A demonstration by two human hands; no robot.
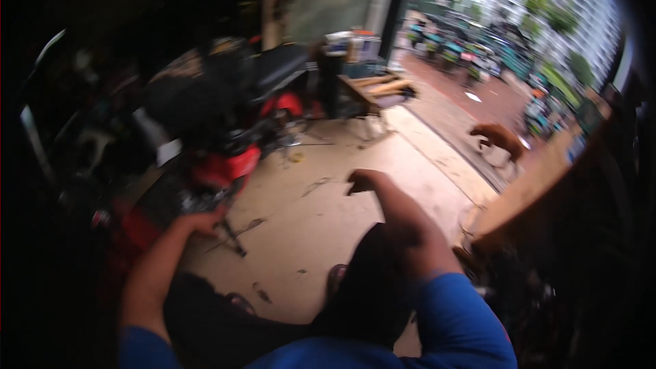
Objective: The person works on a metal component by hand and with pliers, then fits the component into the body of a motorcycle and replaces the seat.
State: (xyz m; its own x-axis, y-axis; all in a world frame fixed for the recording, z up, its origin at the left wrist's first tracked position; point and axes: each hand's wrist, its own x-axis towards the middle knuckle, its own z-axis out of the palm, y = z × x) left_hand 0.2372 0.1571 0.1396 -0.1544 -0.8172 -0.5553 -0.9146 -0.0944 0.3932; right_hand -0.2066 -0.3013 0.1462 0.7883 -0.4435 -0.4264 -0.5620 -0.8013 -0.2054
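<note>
My left hand (203, 223) is at the lower left, against the near end of a red and black machine, which looks like a motorbike (229, 167). Its fingers are blurred against dark metal parts, so I cannot make out whether they grip anything. A thin dark leg, perhaps a stand (236, 239), slants down to the floor beside that hand. My right hand (367, 181) hangs over the pale floor, bent at the wrist. Its fingers droop a little apart, and nothing shows in them.
A wooden rack (372, 89) with boxes (354, 46) on it stands by the doorway. Outside, a brown dog (497, 140) is near the threshold, and several parked two-wheelers (461, 51) line the paving. At the right is a tan panel (526, 184). Small scraps (262, 292) lie on the floor.
</note>
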